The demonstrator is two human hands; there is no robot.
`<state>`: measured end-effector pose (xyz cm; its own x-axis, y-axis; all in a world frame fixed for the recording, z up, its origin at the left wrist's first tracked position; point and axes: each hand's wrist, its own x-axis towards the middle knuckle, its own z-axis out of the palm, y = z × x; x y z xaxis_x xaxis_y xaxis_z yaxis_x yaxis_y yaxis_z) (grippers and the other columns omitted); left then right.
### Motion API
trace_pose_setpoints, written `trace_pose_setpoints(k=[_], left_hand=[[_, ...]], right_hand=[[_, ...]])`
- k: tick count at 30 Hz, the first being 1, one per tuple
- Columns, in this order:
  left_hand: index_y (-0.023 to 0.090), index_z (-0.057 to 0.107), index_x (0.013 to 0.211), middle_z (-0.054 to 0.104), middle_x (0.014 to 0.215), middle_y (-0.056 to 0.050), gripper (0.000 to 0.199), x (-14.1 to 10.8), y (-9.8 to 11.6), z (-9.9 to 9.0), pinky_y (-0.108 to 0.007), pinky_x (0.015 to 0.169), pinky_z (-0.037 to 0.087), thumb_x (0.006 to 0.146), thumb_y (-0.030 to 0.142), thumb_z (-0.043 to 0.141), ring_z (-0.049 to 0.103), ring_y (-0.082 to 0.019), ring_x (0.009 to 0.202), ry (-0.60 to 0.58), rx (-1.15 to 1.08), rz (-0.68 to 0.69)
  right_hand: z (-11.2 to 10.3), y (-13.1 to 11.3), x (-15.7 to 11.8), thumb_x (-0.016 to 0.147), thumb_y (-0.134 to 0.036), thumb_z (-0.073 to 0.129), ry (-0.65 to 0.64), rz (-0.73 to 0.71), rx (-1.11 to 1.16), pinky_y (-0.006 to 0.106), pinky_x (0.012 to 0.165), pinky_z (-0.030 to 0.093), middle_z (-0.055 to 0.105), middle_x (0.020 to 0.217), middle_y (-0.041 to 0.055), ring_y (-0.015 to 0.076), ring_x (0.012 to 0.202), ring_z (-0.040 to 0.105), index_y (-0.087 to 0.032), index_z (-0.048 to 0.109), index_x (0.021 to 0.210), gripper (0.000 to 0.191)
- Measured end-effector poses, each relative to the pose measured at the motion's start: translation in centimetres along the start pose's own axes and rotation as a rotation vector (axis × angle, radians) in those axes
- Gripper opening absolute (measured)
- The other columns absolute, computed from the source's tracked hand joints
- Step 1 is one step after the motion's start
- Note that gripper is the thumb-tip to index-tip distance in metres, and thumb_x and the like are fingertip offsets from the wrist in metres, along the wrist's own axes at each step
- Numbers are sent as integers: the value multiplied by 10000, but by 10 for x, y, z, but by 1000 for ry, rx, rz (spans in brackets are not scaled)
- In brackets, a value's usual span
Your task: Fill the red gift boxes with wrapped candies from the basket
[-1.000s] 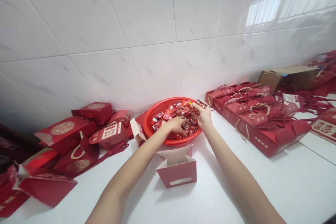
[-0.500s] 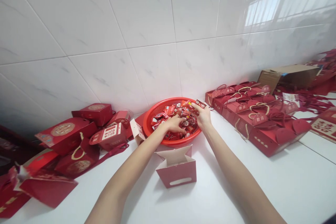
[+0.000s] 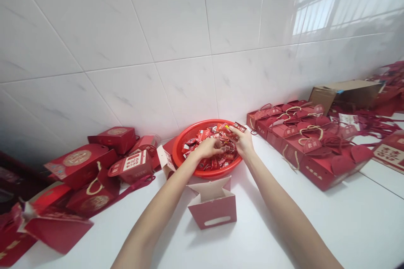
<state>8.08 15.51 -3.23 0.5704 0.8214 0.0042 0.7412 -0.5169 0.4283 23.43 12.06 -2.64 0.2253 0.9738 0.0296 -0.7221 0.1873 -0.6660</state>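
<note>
A round red plastic basket [image 3: 178,151] stands against the tiled wall, filled with red wrapped candies [image 3: 217,162]. Over the middle of the basket is my left hand [image 3: 210,148], its fingers drawn together at the candies; what they pinch is too small to make out. My right hand [image 3: 241,139] is at the basket's right rim, closed on red candy packets [image 3: 240,126] that stick out past its fingertips. In front of the basket, between my forearms, an open red box [image 3: 213,208] stands upright with its pale inside showing.
Red gift boxes [image 3: 90,159] lie heaped at the left. A block of red boxes with rope handles [image 3: 303,143] stands at the right, with a cardboard box [image 3: 347,90] and red ribbons behind it. Another open box [image 3: 166,162] touches the basket's left side.
The fingers of my left hand have drawn together over the candies, where they were spread before. My right hand stays at the rim with its packets.
</note>
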Motion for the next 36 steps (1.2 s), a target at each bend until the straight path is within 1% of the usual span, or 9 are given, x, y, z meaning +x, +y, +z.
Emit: trace_pose_setpoints(k=[3, 8, 15, 18, 21, 23, 28, 31, 36], left_hand=[[135, 683, 936, 735, 896, -88, 363, -8, 1, -5, -335, 778, 537, 842, 480, 624, 685, -243, 845, 179, -246, 37], [135, 714, 970, 758, 911, -88, 512, -37, 10, -16, -378, 814, 559, 696, 563, 769, 700, -245, 842, 423, -822, 83], [138, 727, 989, 760, 952, -91, 466, -88, 36, -35, -351, 812, 574, 705, 498, 806, 702, -244, 901, 556, -884, 79], [156, 667, 1146, 735, 897, -63, 510, -107, 43, -39, -339, 793, 580, 761, 473, 775, 703, -222, 858, 564, -871, 86], [223, 571, 1283, 698, 1043, -58, 502, -131, 46, -45, -329, 856, 564, 850, 438, 707, 689, -202, 941, 552, -819, 110], [248, 606, 1219, 651, 1195, -72, 368, -149, 45, -50, -326, 892, 546, 901, 427, 650, 672, -200, 1004, 498, -752, 140], [234, 762, 885, 619, 1285, -77, 257, -186, 52, -56, -345, 972, 481, 933, 425, 596, 557, -271, 1227, 156, -425, 141], [255, 780, 922, 647, 1238, -58, 275, -190, 60, -51, -339, 935, 480, 957, 404, 551, 622, -231, 1075, 9, -347, 83], [222, 733, 1075, 710, 1007, -47, 288, -179, 57, -40, -324, 839, 493, 873, 413, 657, 628, -225, 921, 29, -407, 31]], right_hand=[[-1, -3, 4, 592, -126, 815, 9, 106, 42, 271, 676, 585, 743, 673, -22, 162, 676, 712, -189, 672, 671, 175], [7, -10, -1, 636, -149, 804, -110, 139, 38, 302, 773, 582, 767, 745, -11, 188, 802, 732, -201, 721, 713, 125], [35, -29, -44, 563, -291, 900, -322, 50, -99, 326, 769, 582, 771, 822, 23, 215, 833, 727, -178, 732, 798, 310], [42, -38, -60, 555, -283, 914, -336, 6, -140, 326, 760, 587, 749, 803, -5, 190, 794, 717, -194, 689, 816, 355], [44, -48, -71, 570, -268, 915, -334, -127, -183, 302, 761, 576, 731, 795, -29, 156, 754, 701, -216, 656, 847, 383], [42, -57, -77, 590, -273, 909, -363, -190, -233, 286, 753, 569, 729, 808, -25, 145, 752, 692, -221, 651, 854, 373], [36, -80, -88, 660, -242, 879, -560, -179, -393, 271, 701, 572, 728, 836, -6, 142, 761, 687, -222, 664, 856, 292], [35, -85, -94, 690, -222, 862, -657, -157, -454, 271, 691, 572, 723, 857, 1, 143, 767, 685, -226, 673, 875, 264], [38, -81, -100, 719, -181, 836, -795, -78, -550, 279, 712, 578, 708, 866, 13, 152, 799, 687, -217, 692, 918, 248]])
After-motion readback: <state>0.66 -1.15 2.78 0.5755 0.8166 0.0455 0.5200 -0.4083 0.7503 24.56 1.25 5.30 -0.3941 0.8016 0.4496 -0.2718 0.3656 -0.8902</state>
